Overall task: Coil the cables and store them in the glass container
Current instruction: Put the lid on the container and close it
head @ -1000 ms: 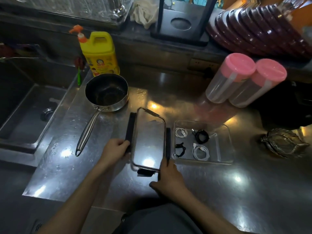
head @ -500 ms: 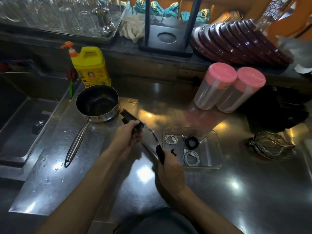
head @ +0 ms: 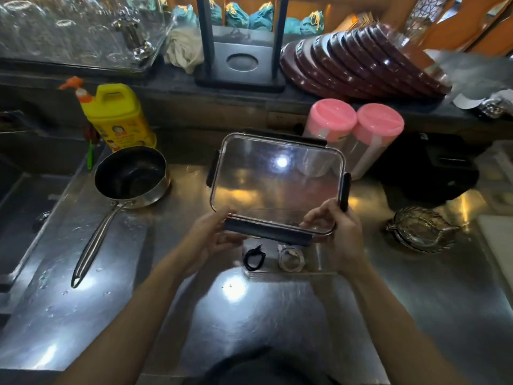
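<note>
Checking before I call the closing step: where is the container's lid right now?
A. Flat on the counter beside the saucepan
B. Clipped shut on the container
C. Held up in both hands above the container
C: the left hand and right hand grip the lid tilted above the glass container.

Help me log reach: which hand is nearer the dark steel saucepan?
Left. The left hand grips the clear lid on the side toward the dark steel saucepan; the right hand holds the lid's far corner.
</note>
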Demonstrator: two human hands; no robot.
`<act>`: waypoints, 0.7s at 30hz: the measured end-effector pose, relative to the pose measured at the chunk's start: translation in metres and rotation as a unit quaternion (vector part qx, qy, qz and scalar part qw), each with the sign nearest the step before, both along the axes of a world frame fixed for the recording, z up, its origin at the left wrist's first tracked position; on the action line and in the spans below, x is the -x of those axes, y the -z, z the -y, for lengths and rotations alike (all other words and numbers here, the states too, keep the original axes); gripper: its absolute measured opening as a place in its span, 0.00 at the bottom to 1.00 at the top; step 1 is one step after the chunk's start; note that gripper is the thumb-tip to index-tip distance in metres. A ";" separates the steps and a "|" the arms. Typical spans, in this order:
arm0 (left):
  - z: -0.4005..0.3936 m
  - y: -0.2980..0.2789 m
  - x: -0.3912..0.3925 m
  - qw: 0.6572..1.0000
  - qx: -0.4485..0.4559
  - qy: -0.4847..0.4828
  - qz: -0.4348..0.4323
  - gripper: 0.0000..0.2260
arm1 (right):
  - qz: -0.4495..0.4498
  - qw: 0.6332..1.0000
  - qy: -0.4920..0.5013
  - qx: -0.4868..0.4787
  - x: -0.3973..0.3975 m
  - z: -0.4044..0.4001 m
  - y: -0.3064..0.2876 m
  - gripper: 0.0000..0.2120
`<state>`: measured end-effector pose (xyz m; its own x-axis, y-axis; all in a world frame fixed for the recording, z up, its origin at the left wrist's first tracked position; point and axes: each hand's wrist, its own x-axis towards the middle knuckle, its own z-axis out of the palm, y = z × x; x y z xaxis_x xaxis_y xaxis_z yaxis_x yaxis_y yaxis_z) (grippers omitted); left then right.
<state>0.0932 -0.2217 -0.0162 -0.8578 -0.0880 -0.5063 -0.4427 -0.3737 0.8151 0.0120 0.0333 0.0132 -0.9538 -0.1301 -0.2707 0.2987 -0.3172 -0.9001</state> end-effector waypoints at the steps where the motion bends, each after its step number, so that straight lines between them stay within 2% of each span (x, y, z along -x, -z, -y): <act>1: -0.010 -0.002 0.005 1.000 -0.022 0.001 -0.011 0.23 | 0.004 1.000 -0.001 -0.001 0.005 -0.008 -0.001 0.13; 6: -0.040 -0.006 0.030 0.998 -0.049 -0.041 -0.021 0.16 | 0.025 0.999 -0.011 -0.025 0.024 -0.047 0.008 0.12; 10: -0.053 0.010 0.038 0.998 0.045 -0.049 0.016 0.13 | 0.062 0.995 -0.009 -0.077 0.031 -0.070 0.024 0.08; 13: -0.062 0.024 0.034 0.986 0.145 -0.081 0.022 0.07 | 0.078 0.990 -0.024 -0.113 0.031 -0.081 0.037 0.09; 15: -0.067 0.028 0.028 0.982 0.171 -0.077 0.015 0.05 | 0.080 0.987 -0.030 -0.140 0.028 -0.085 0.046 0.07; 18: -0.070 0.039 0.017 0.979 0.194 -0.053 0.021 0.10 | 0.092 0.977 -0.033 -0.189 0.020 -0.086 0.054 0.07; 21: -0.071 0.051 0.007 0.964 0.259 -0.040 0.049 0.10 | 0.083 0.966 -0.026 -0.243 0.014 -0.086 0.064 0.07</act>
